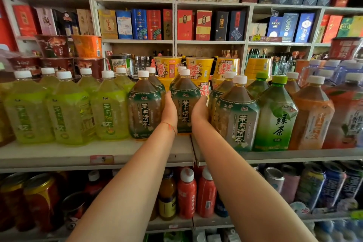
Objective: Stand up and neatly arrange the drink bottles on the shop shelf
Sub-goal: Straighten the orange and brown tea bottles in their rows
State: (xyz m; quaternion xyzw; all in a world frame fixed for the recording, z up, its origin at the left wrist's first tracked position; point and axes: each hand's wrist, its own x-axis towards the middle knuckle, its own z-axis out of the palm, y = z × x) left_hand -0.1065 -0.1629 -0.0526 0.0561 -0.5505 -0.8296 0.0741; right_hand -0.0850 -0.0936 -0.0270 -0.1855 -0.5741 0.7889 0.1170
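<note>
A large brown jasmine tea bottle (184, 102) with a white cap and dark green label stands upright on the white shelf (98, 153), set a little behind the front row. My left hand (170, 113) presses its left side and my right hand (200, 113) presses its right side, so both hands clasp it. A matching jasmine tea bottle (144, 108) stands just to its left and another (236, 116) to its right. Yellow-green tea bottles (68, 112) fill the left of the shelf, all upright.
A green tea bottle (275, 116) and orange tea bottles (311, 118) stand to the right. Yellow noodle cups (199, 70) are stacked behind the bottles. Boxed liquor fills the upper shelves. Small red bottles (187, 192) and cans sit on the shelf below.
</note>
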